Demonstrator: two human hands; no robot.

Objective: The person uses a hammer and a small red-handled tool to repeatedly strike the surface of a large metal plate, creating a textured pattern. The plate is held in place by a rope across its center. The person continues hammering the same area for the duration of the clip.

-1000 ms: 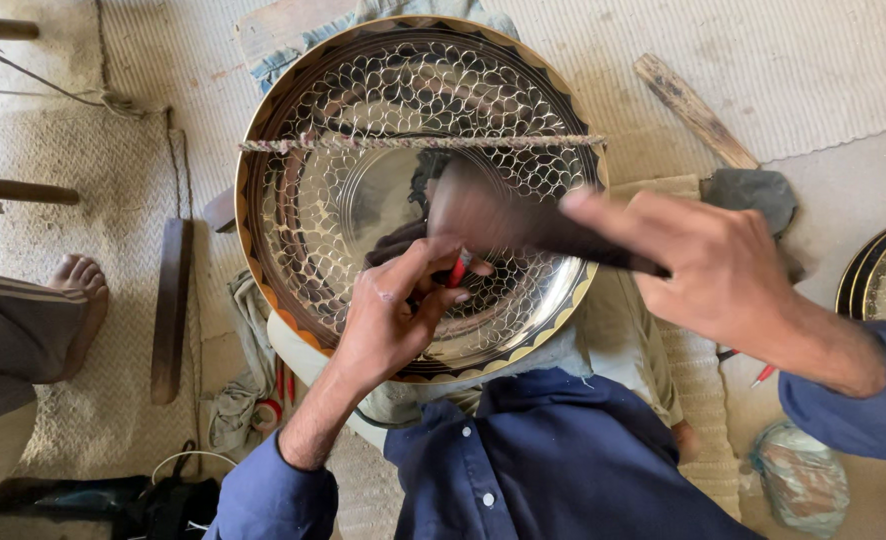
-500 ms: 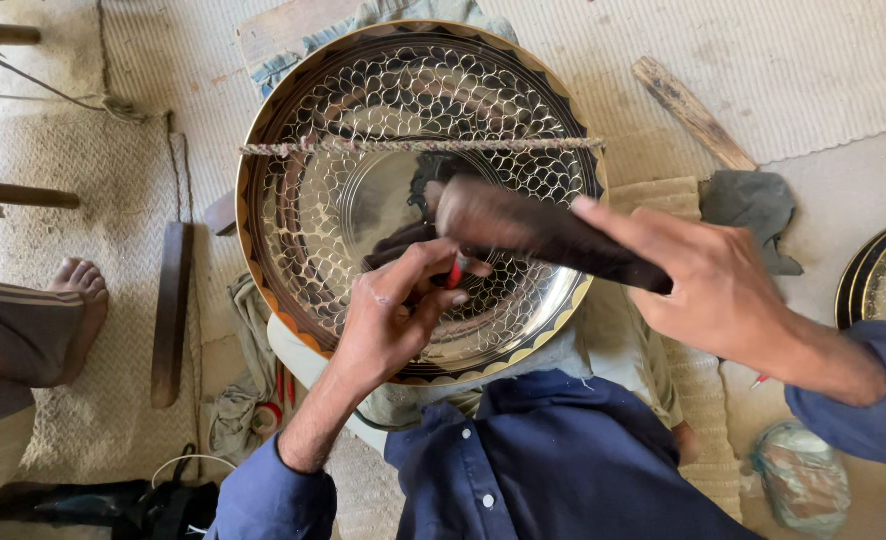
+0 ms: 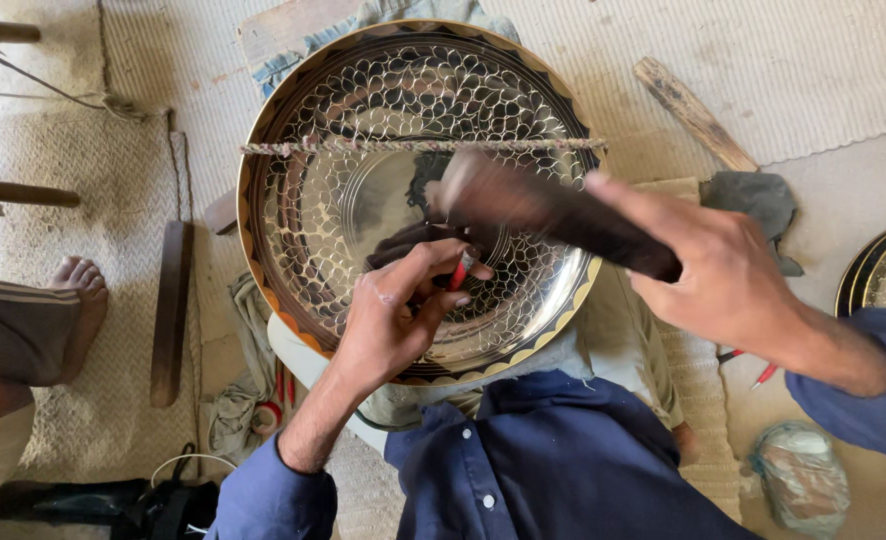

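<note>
— While pinching the red-tipped tool (image 3: 458, 272) between thumb and forefinger of the left hand (image 3: 388, 325), keep its point on the scale pattern just inside the near rim of the brass tray (image 3: 303, 215). Resting on the lap, that tray, tilted up toward the camera, with a twisted cord (image 3: 363, 146) stretched across its upper half.

— And the right hand (image 3: 728, 280)?

— Fingers wrapped tight round the dark wooden mallet (image 3: 553, 212), head blurred just above the tool. Best to strike short and square, not sideways.

— Risk of slipping?

— Likely, on polished metal. Brace the left palm against the tray's inner face; hold the tool upright.

— Anything nearby?

— Wooden stick (image 3: 695, 112) and grey cloth (image 3: 753, 200) on the mat past the tray's right edge; another person's bare foot (image 3: 81, 290) well off to the left.
</note>
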